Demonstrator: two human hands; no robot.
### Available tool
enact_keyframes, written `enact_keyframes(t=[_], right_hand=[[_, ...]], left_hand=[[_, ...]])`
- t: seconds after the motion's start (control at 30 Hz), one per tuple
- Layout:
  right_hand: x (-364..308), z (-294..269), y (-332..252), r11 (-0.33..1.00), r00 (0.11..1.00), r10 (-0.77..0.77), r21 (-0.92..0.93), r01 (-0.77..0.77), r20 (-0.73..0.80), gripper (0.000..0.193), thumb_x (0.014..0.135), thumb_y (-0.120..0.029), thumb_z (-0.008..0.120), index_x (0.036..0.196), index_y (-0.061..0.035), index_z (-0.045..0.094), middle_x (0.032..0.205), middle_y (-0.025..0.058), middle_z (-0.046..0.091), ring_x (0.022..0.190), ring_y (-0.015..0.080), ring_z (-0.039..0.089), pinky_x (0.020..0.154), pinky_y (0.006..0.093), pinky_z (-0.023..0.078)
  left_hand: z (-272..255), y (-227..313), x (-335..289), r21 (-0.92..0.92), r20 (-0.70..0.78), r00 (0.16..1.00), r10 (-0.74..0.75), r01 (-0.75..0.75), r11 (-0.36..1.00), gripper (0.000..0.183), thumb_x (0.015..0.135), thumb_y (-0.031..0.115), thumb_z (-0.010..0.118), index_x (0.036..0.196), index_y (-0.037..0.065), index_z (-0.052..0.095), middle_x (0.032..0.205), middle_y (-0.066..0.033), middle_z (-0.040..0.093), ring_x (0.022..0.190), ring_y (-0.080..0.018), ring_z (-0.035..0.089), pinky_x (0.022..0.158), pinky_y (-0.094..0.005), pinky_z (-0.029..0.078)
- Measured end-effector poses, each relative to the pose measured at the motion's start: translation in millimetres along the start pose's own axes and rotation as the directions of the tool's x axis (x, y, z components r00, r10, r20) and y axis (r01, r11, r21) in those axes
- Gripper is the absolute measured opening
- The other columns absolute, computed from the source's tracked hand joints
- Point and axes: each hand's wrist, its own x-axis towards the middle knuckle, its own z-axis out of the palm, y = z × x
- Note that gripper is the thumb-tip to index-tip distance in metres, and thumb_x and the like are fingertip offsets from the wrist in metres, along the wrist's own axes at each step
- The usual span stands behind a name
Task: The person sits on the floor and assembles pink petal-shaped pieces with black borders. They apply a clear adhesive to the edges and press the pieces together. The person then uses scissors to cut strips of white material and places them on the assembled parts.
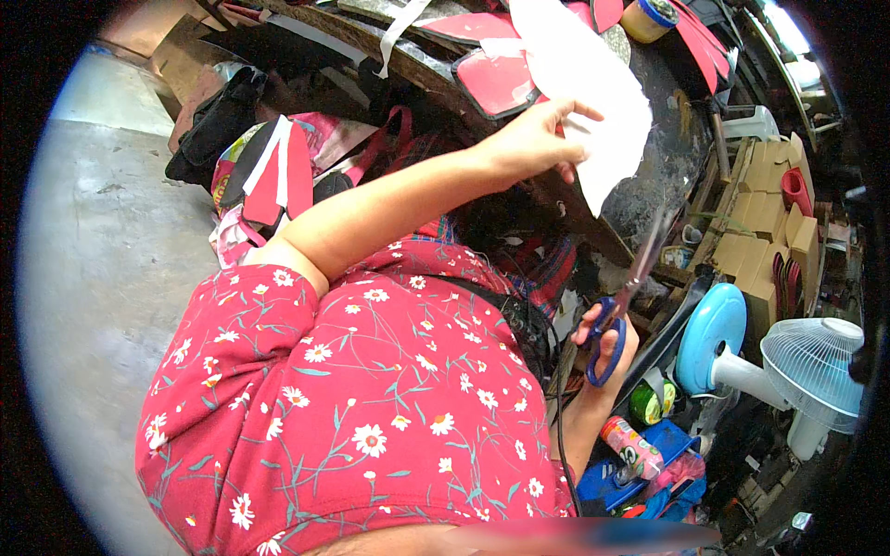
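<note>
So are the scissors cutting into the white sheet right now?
No, the blue-handled scissors in the right hand sit below the white sheet, apart from it, which the left hand holds up.

Dark worn workbench [669,139], red cut pieces [496,79], small jar [647,17] on it

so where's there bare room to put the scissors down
Bare room: the grey floor left of the black bag. Crowded: the worktable under the white sheet, and the floor by the fan and blue tray.

head view | worn on head, looks steeply down | close over own shoulder and arms | fisheye, edges bend
</note>
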Motion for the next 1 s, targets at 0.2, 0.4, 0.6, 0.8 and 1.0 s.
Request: enact_keyframes(t=[0.2, 0.4, 0.6, 0.8, 1.0], right_hand=[[-4, -5, 6, 0.981, 0.976, 0.171, -0.120, -0.155, 0.134, 0.068, 0.083, -0.062, 0.067, 0.102, 0.0019, 0.059, 0.077, 0.0041, 0.060, 0.070, 0.0103, 0.055, 0.066, 0.0233, 0.042], [-8, -10, -3, 0.948, 0.925, 0.284, -0.215, -0.233, 0.253, 0.060, 0.088, -0.058, 0.062, 0.099, 0.0003, 0.062, 0.072, 0.0028, 0.060, 0.067, 0.0087, 0.054, 0.061, 0.0221, 0.039], [-8, -4, -15, 0.924, 0.906, 0.335, -0.278, -0.262, 0.260, 0.043, 0.089, -0.043, 0.068, 0.085, -0.0009, 0.062, 0.062, 0.0009, 0.058, 0.054, 0.0060, 0.050, 0.050, 0.0212, 0.035], [-12, 2, -16, 0.947, 0.927, 0.289, -0.211, -0.241, 0.238, 0.034, 0.090, -0.033, 0.070, 0.084, -0.0008, 0.061, 0.062, -0.0002, 0.057, 0.052, 0.0055, 0.051, 0.048, 0.0198, 0.036], [-12, 4, -16, 0.933, 0.925, 0.328, -0.221, -0.285, 0.190, 0.019, 0.087, -0.018, 0.069, 0.085, -0.0007, 0.061, 0.062, -0.0008, 0.056, 0.053, 0.0052, 0.052, 0.049, 0.0196, 0.037]], left_hand=[[12, -10, -23, 0.028, -0.021, 0.999, -0.042, 0.042, 0.999, 0.046, 0.087, 0.007, 0.068, 0.131, 0.000, 0.057, 0.104, -0.0051, 0.066, 0.078, -0.0080, 0.059, 0.071, -0.0242, 0.052], [11, -15, -38, 0.069, 0.078, 0.994, 0.082, -0.087, 0.994, 0.050, 0.086, 0.004, 0.068, 0.133, 0.004, 0.055, 0.108, -0.0034, 0.065, 0.084, -0.0084, 0.060, 0.074, -0.0248, 0.052], [8, -4, -42, -0.051, 0.059, 0.996, 0.064, -0.061, 0.997, 0.050, 0.086, 0.003, 0.067, 0.134, 0.003, 0.053, 0.105, -0.0041, 0.066, 0.092, -0.0103, 0.063, 0.080, -0.0256, 0.053], [9, 6, -57, 0.062, 0.081, 0.996, -0.037, 0.032, 0.998, 0.052, 0.089, 0.007, 0.069, 0.137, 0.003, 0.049, 0.095, -0.0042, 0.065, 0.081, -0.0083, 0.061, 0.071, -0.0238, 0.052], [19, 5, -65, 0.043, 0.102, 0.993, 0.057, -0.062, 0.997, 0.064, 0.084, -0.004, 0.066, 0.144, 0.006, 0.043, 0.103, -0.0038, 0.058, 0.082, -0.0064, 0.059, 0.072, -0.0213, 0.050]])
